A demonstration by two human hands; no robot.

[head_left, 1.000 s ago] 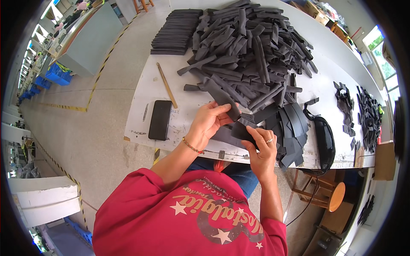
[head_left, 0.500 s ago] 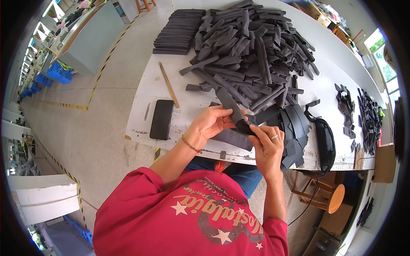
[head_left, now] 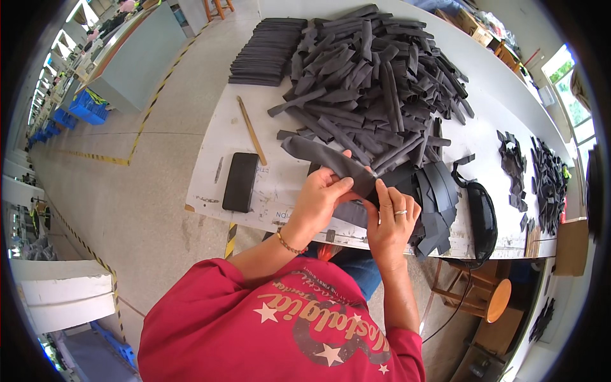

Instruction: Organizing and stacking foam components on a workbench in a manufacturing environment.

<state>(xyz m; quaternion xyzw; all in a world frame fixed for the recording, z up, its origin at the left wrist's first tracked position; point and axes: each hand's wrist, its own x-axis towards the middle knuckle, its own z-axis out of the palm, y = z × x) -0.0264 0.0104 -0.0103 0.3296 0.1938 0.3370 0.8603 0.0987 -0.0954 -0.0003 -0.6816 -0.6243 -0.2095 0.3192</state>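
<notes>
Between my two hands, over the table's near edge, is a dark grey fabric sleeve (head_left: 326, 159), its long end reaching up and left. My left hand (head_left: 326, 196) pinches it near the middle, thumb on top. The fingers of my right hand (head_left: 393, 216) close on its right end; a ring shows on one finger. Just beyond lies a large loose heap of similar dark fabric pieces (head_left: 363, 83). Flat black panels (head_left: 438, 191) are fanned out right of my right hand. Another dark piece lies on the table partly under my hands.
A neat stack of dark strips (head_left: 267, 51) sits far left of the heap. Nearer are a wooden stick (head_left: 252, 130) and a black phone (head_left: 240, 181). To the right lie a black case-like object (head_left: 482, 219) and more dark scraps (head_left: 550, 178). A wooden stool (head_left: 498, 300) stands below the table.
The fabric sleeve has swung from pointing steeply up to lying more leftward, and more of it shows flat. My left hand has shifted slightly right and nearer.
</notes>
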